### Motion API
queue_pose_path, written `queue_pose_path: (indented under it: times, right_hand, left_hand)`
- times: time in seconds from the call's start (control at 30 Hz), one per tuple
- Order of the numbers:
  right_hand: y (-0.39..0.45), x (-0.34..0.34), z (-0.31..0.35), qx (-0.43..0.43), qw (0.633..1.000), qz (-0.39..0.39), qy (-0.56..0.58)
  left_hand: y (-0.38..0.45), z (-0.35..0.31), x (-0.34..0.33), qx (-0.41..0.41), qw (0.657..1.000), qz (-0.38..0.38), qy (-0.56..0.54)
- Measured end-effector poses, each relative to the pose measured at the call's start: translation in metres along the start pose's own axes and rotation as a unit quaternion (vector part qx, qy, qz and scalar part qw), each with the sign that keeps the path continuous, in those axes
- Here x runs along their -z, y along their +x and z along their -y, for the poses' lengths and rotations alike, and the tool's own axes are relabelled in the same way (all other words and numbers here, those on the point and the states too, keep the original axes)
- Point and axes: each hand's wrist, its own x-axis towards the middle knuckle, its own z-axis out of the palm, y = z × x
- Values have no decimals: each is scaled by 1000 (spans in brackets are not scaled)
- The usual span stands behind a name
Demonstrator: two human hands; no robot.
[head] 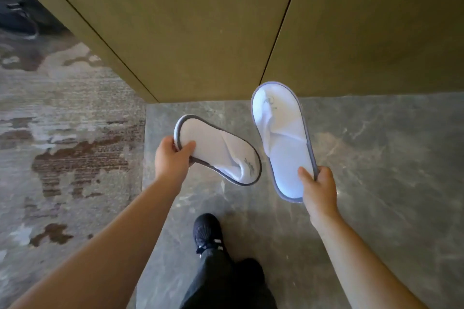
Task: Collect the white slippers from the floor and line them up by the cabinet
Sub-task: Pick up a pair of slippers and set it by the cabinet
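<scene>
Left of frame: patterned grey-brown carpet (62, 133). Centre: left hand (172, 158) pinching the heel of one white slipper (218, 152), toe pointing right. Lower centre: black shoe (207, 232) on grey stone floor (376, 158). Right: right hand (317, 188) gripping second slipper (282, 138) (toe up). Upper frame: olive cabinet (200, 32).
</scene>
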Motion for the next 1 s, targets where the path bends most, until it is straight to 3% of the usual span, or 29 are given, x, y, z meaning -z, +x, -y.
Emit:
queue_pose_path:
  times: [0.5,0.73,0.83,1.0]
  right_hand:
    - [233,-128,-194,-9,999,-22,49]
    - [312,-163,-242,-6,998,-22,61]
    - [319,-159,-245,-21,1000,4,11]
    - [310,-162,-254,-28,988,17,-153]
  left_hand:
    - [194,200,-132,-17,992,-74,-99]
    - [249,264,-167,-15,981,-21,-190]
    - [246,277,-169,-5,989,-26,-145]
    - [245,312,-163,22,997,-43,53]
